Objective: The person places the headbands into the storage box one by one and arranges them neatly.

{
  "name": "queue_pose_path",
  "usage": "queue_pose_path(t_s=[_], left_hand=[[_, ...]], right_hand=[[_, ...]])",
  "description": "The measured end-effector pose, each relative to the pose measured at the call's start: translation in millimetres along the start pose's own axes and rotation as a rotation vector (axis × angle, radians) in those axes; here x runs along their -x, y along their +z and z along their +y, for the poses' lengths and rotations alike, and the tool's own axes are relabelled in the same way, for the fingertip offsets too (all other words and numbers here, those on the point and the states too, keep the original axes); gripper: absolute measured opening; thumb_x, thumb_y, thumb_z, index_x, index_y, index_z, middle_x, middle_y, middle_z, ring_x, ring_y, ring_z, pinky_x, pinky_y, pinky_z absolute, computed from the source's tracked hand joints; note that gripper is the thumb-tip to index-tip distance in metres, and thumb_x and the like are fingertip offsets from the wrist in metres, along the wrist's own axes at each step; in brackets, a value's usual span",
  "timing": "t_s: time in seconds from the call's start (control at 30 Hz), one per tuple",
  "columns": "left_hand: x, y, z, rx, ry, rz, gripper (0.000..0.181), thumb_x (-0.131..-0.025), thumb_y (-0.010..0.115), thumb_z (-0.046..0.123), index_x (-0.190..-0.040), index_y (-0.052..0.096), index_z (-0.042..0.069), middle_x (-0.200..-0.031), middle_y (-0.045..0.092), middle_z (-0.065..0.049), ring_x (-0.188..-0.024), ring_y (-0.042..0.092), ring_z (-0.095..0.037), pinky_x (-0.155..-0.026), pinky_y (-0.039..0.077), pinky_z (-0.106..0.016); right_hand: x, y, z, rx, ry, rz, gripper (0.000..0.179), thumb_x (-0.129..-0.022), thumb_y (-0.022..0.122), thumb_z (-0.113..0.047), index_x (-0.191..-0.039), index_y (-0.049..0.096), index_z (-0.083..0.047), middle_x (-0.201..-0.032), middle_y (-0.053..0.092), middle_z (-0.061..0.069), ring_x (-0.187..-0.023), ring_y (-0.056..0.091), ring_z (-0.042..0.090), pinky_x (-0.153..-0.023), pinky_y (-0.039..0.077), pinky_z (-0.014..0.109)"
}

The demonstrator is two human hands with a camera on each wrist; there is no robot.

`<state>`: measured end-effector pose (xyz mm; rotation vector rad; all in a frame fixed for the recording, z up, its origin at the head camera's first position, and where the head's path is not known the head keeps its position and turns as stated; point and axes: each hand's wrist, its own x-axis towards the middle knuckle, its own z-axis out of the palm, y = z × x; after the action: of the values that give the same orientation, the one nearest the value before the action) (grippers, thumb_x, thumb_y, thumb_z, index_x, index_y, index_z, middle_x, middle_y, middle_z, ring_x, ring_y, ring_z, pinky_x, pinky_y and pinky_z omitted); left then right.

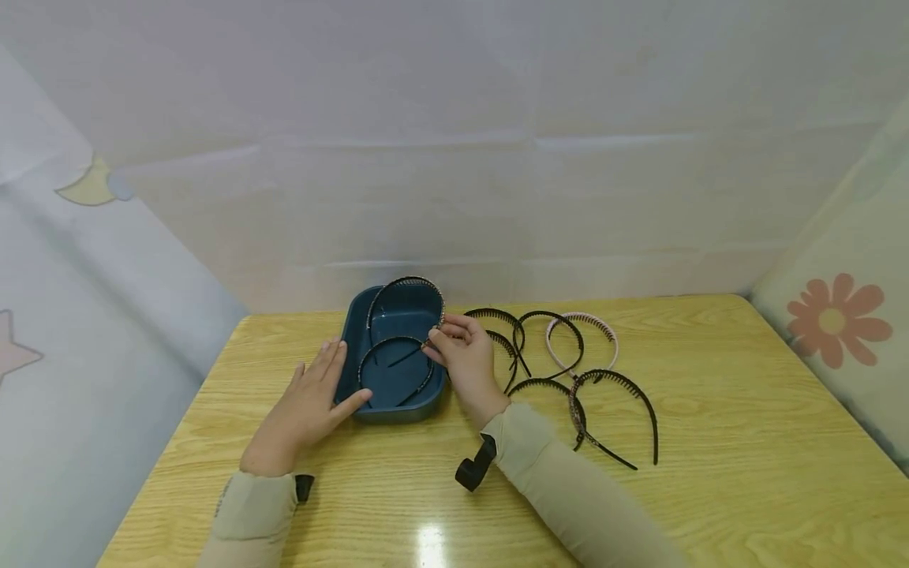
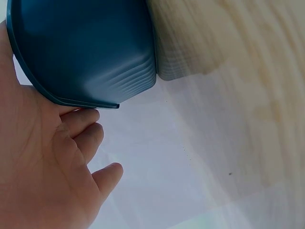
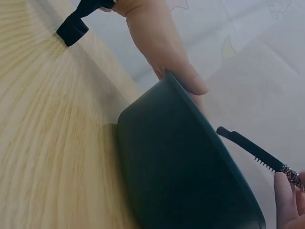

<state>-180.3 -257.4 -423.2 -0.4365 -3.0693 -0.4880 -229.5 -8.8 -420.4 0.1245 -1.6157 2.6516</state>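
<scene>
A dark blue plastic basin (image 1: 398,414) stands toward the back left of the table. My left hand (image 1: 305,406) lies along its left side, fingers straight against the rim, thumb reaching over the near corner. Above the basin's right part, my right hand (image 1: 465,359) pinches a toothed headband (image 1: 408,279) with a speckled, sparkly covering. In the right wrist view a black toothed end of this headband (image 3: 257,151) sticks out past the fingertips, over the rim. A second dark headband (image 1: 389,339) sits inside the basin, its band arched up toward the viewer.
Right of the basin several black toothed headbands (image 1: 545,382) lie on the wooden table (image 1: 746,473), some overlapping. Among them are a pink headband (image 1: 609,330) and one with a speckled side (image 1: 575,410). A pale cloth wall (image 1: 454,197) rises behind the table.
</scene>
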Motion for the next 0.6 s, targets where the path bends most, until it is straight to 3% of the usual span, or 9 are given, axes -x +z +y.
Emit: queue_pose_path(t_s=[0.27,0.6], left_hand=[[-1.0,1.5,-0.6,0.005,-0.006,-0.005,0.097,-0.1,0.047,0.064,-0.162,0.012,-0.001,-0.168,0.009,-0.021,-0.154,0.009,-0.04,-0.119,0.01,-0.069],[0.3,0.6,0.8,0.005,-0.011,-0.005,0.097,-0.1,0.047,0.065,-0.161,0.012,-0.002,-0.168,0.01,-0.022,-0.154,0.01,-0.04,-0.119,0.009,-0.069]], right_hand=[[-5.9,14,9,0.049,0.025,0.045,0.039,-0.095,0.066,0.007,-0.131,0.052,0.009,-0.099,0.056,0.009,-0.085,0.063,0.017,-0.087,0.061,0.041],[-8.4,20,8,0.26,0.022,0.055,0.039,-0.093,0.069,0.006,-0.13,0.058,0.007,-0.102,0.061,0.017,-0.092,0.071,0.029,-0.081,0.062,0.036]])
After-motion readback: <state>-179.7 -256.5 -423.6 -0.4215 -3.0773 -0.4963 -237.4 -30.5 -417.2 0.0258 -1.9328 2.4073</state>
